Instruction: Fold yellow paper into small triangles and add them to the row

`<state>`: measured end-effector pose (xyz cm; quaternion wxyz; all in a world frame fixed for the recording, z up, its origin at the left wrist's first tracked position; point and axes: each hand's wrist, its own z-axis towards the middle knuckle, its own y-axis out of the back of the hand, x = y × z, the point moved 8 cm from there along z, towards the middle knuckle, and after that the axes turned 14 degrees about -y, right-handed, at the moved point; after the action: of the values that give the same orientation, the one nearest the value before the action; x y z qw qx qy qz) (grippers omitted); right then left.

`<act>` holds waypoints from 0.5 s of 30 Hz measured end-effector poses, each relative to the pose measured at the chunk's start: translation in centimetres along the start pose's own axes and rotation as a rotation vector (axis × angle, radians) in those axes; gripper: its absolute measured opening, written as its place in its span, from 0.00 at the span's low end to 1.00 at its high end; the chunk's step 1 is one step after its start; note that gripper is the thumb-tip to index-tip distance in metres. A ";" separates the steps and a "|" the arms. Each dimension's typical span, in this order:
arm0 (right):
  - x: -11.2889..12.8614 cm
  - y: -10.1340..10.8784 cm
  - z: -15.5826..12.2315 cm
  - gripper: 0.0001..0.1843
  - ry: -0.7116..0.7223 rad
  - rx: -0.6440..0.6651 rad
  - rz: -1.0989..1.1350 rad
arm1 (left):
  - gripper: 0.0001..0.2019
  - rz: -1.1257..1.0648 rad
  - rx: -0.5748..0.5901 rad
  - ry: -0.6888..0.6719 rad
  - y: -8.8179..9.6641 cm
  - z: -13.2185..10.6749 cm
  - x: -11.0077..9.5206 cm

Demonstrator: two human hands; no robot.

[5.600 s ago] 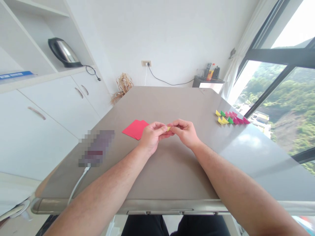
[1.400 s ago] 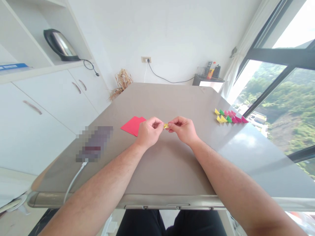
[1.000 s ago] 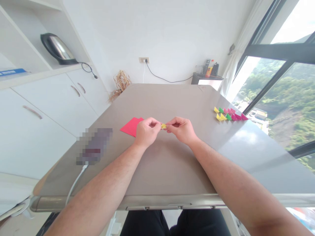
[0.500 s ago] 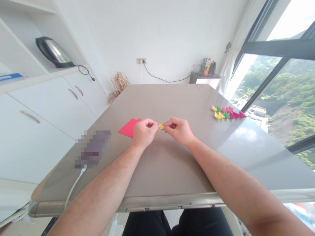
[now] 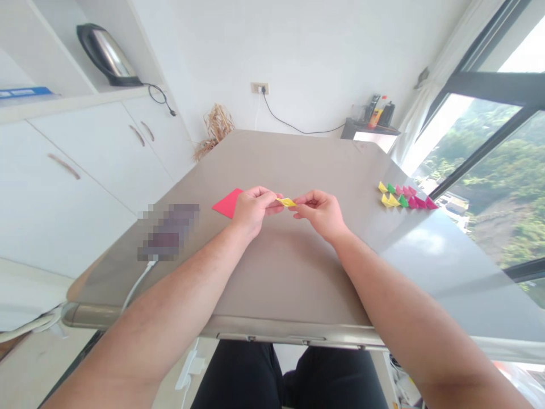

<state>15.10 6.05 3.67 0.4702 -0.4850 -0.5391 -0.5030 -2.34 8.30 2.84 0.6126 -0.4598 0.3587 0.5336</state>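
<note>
Between my hands, over the middle of the table [image 5: 293, 272], is a small folded yellow paper boat [image 5: 286, 202]. The fingertips of my left hand [image 5: 254, 209] pinch one end of it. My right hand [image 5: 320, 211] pinches the opposite end between thumb and fingers. Red paper [image 5: 226, 203] lies flat beside my left hand, which hides part of it. On the right side of the table stand two rows of small folded paper boats, among them a yellow boat [image 5: 389, 200], a green boat [image 5: 402, 200] and a magenta boat [image 5: 430, 203].
A pixelated flat object [image 5: 168, 233] with a white cable [image 5: 138, 284] lies at the table's left. An electric kettle [image 5: 108, 54] sits on the shelf. Bottles [image 5: 376, 115] stand on a small cabinet beyond the table. A window [image 5: 481, 142] is at the right.
The yellow paper boat looks longer and more opened out between my fingertips. My hands have drawn slightly apart. The whole view has shifted a little.
</note>
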 end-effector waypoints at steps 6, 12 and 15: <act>0.4 0.1 -0.3 0.09 -0.015 0.024 0.123 | 0.05 -0.098 0.023 0.024 -0.2 0.0 0.5; 0.4 0.2 -0.2 0.07 0.002 -0.002 0.129 | 0.06 -0.049 0.077 0.009 -0.8 -0.3 0.0; 0.2 0.4 -0.1 0.07 -0.013 -0.030 0.081 | 0.09 0.050 0.131 -0.074 -1.3 -0.6 -0.9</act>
<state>15.50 5.95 3.89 0.4793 -0.5168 -0.5144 -0.4884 -1.20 7.41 3.67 0.6407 -0.3897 0.3812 0.5407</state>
